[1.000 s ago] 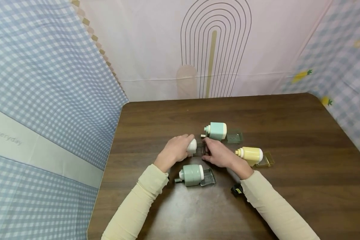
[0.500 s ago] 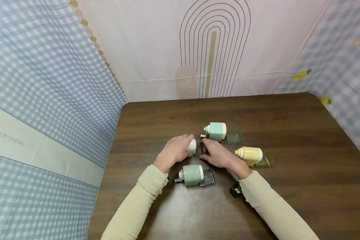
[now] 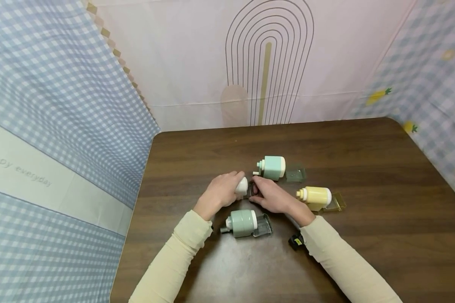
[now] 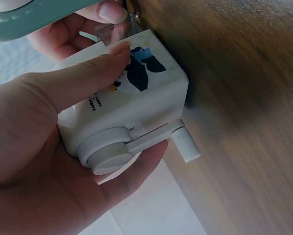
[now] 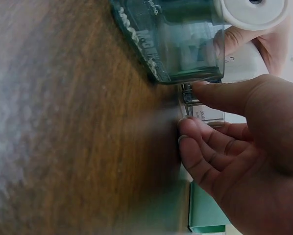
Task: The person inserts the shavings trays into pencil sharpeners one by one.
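My left hand point(image 3: 220, 191) grips a white crank pencil sharpener point(image 3: 242, 187), thumb across its printed side. In the left wrist view the sharpener's crank handle point(image 4: 185, 145) points away from my palm. My right hand point(image 3: 271, 195) pinches the clear shavings drawer point(image 5: 205, 113) between thumb and fingers, at the end of the sharpener opposite the crank. Part of the drawer is inside or behind the body. Nearest the front lies a sage-green sharpener point(image 3: 242, 223), its drawer point(image 3: 263, 226) sticking out to the right.
A mint sharpener point(image 3: 274, 167) lies behind my right hand, with its clear drawer point(image 3: 295, 174) beside it. Farther right is a yellow sharpener point(image 3: 315, 197) with an amber drawer point(image 3: 337, 202). A fabric backdrop point(image 3: 189, 63) rises behind the wooden table point(image 3: 197, 147).
My right hand has moved a little left with the drawer, and less of the drawer shows outside the white pencil sharpener. My left hand has stayed in place, holding the sharpener.
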`<action>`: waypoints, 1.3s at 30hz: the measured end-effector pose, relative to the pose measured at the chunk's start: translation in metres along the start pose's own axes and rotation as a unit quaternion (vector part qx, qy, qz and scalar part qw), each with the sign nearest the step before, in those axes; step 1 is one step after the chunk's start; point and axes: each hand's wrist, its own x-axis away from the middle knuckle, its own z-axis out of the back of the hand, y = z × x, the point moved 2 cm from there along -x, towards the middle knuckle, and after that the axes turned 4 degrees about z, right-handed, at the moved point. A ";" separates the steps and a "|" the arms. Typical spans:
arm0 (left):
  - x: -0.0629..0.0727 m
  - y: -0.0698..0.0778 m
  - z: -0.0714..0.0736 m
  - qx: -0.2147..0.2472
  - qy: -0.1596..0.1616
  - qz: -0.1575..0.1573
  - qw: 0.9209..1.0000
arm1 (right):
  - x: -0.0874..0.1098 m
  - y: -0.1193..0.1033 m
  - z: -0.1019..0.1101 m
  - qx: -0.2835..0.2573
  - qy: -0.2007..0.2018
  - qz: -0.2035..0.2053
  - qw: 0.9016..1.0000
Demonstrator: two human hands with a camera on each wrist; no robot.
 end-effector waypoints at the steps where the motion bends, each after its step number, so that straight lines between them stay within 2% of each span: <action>1: -0.001 0.001 0.000 0.000 0.001 0.001 1.000 | 0.000 0.002 0.000 -0.002 0.000 0.002 1.000; 9: -0.012 0.006 -0.002 -0.005 0.000 0.015 1.000 | -0.004 0.017 0.004 -0.017 0.008 0.018 1.000; 18: -0.011 0.006 -0.001 -0.009 0.002 0.021 1.000 | -0.005 0.016 0.003 -0.012 0.019 0.030 0.999; 24: -0.010 0.009 -0.001 -0.014 0.011 0.018 1.000 | -0.006 0.016 0.002 -0.014 0.018 0.029 0.999; 39: -0.012 0.009 -0.003 -0.029 0.010 0.024 0.999 | -0.012 0.014 0.000 -0.024 0.014 0.040 0.999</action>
